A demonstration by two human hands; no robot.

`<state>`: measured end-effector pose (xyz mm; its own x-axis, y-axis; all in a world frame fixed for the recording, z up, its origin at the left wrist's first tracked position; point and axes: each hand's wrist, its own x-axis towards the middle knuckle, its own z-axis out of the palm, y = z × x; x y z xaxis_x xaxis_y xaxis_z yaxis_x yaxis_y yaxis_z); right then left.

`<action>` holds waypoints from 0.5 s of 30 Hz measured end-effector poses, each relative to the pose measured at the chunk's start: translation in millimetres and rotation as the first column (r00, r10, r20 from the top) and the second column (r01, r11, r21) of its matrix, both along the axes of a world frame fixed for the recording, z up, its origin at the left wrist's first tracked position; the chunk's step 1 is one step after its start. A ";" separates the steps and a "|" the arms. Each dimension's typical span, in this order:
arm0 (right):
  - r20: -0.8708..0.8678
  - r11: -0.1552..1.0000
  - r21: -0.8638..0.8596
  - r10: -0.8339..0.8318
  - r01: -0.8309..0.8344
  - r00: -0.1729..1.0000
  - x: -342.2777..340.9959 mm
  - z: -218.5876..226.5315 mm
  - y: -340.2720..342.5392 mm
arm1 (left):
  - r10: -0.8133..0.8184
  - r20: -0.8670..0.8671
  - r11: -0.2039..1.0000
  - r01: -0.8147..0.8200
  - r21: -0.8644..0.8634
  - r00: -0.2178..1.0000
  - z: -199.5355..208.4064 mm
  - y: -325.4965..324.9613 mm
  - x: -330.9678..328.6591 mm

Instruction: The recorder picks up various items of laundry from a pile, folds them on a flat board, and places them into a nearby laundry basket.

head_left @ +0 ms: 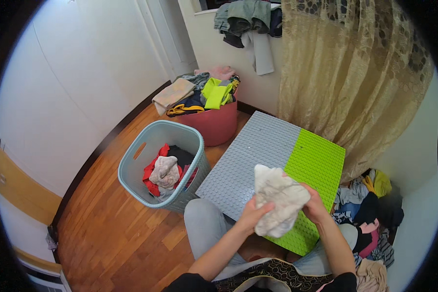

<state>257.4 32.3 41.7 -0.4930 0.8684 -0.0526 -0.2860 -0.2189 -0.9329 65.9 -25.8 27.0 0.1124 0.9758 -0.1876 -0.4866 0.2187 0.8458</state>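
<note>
Between my two hands is a folded off-white cloth (281, 202) with faint greyish marks, raised above a low table with a grey and green studded top (246, 155). My left hand (252, 215) is closed on its left edge, thumb lying across the front. On the opposite edge my right hand (315, 204) grips it, most of the fingers hidden behind the cloth. The exact kind of cloth cannot be made out. To the left of the table stands a light blue plastic laundry basket (126, 168) holding red, black and pale clothes (164, 173).
Behind the basket, a pink tub (219, 124) is heaped with clothes (194, 95). A loose pile of clothes (367, 209) lies on the right by the wall. A gold curtain (326, 92) hangs at the back, beside garments draped over a ledge (248, 19). My knees flank the table's near edge.
</note>
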 end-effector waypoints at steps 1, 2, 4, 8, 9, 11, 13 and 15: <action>0.053 0.999 0.034 0.036 -0.038 0.998 9.1 1.9 -0.3 | 0.070 0.056 0.998 -0.070 0.000 0.996 7.4 0.5 -15.6; 0.045 0.999 0.033 0.040 -0.042 0.998 10.7 8.5 -0.8 | 0.144 0.103 0.989 -0.145 -0.003 0.984 17.1 0.5 -36.0; 0.090 0.991 0.042 0.122 -0.126 0.988 12.4 19.0 -2.4 | 0.416 0.075 0.894 -0.423 0.146 0.906 31.6 7.7 -91.7; 0.200 0.990 -0.056 0.141 -0.133 0.970 15.7 14.6 1.8 | 0.785 0.124 0.553 -0.777 0.301 0.607 57.2 45.4 -200.5; 0.190 0.990 -0.051 0.138 -0.131 0.972 12.6 15.1 1.8 | 0.826 0.140 0.499 -0.824 0.269 0.546 57.7 51.2 -227.9; 0.242 0.989 -0.057 0.143 -0.133 0.960 4.1 12.5 3.3 | 0.832 0.114 0.509 -0.830 0.230 0.542 37.8 65.6 -274.0; 0.264 0.990 -0.056 0.141 -0.131 0.954 2.3 9.4 3.6 | 0.827 0.093 0.534 -0.827 0.177 0.554 11.9 79.4 -296.4; 0.313 0.991 -0.029 0.133 -0.130 0.941 13.8 -1.3 4.6 | 0.529 -0.368 0.652 -0.644 -0.401 0.765 -28.7 93.6 -286.3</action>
